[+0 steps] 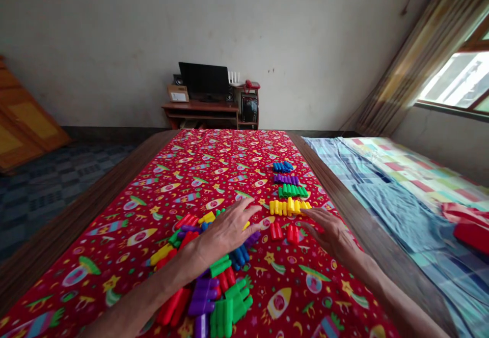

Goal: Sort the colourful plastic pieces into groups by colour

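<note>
My left hand (pixel 234 222) reaches over a loose pile of colourful ribbed plastic blocks, fingers stretched out and holding nothing; it hides part of the pile. Among these are green blocks (pixel 222 316), a purple block (pixel 202 296) and blue blocks (pixel 240 256). My right hand (pixel 329 227) is open too, its fingertips at the right end of a row of yellow blocks (pixel 280 208); whether they touch it I cannot tell. Two red blocks (pixel 276 231) lie just nearer. Beyond the yellow row are rows of green blocks (pixel 292 191), purple blocks (pixel 286 179) and blue blocks (pixel 282 167).
A red rocket-patterned cloth (pixel 217 162) covers the table, whose dark wooden edge (pixel 324 167) shows on both sides. To the right is a bed with a checked sheet (pixel 385 210). A desk (pixel 200 106) with a monitor (pixel 204 79) stands against the far wall.
</note>
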